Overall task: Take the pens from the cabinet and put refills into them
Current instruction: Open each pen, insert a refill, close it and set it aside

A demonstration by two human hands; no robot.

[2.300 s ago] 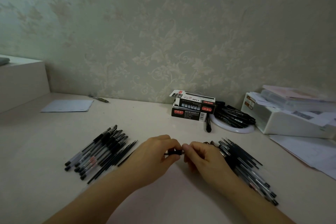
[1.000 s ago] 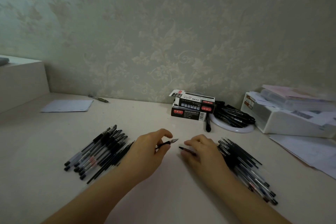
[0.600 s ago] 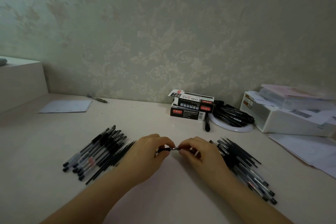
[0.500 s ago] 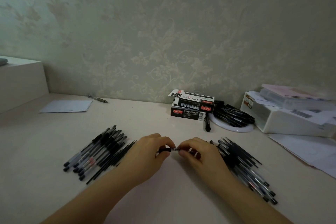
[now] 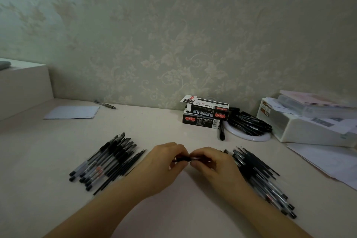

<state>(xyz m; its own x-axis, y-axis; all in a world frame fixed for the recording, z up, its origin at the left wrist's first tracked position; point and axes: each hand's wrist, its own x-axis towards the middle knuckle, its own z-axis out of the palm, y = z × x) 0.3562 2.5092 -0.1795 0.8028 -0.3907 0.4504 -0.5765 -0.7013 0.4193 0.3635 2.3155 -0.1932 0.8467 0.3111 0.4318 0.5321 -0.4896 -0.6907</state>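
Smooth matt tabletop (image 5: 173, 127); embossed wallpaper (image 5: 173, 35)

1 head-worn view, forward and down, close above desk (image 5: 173, 125) against wall (image 5: 173, 35)

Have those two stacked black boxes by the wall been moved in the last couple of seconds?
No. The stacked black boxes sit in the same spot against the wall, beside the white round tray as before.

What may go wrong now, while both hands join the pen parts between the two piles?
The right hand lies close to the right pile of pens; its wrist may scatter them. The pen, pinched with the left hand, is mostly hidden, so its parts may join crooked.
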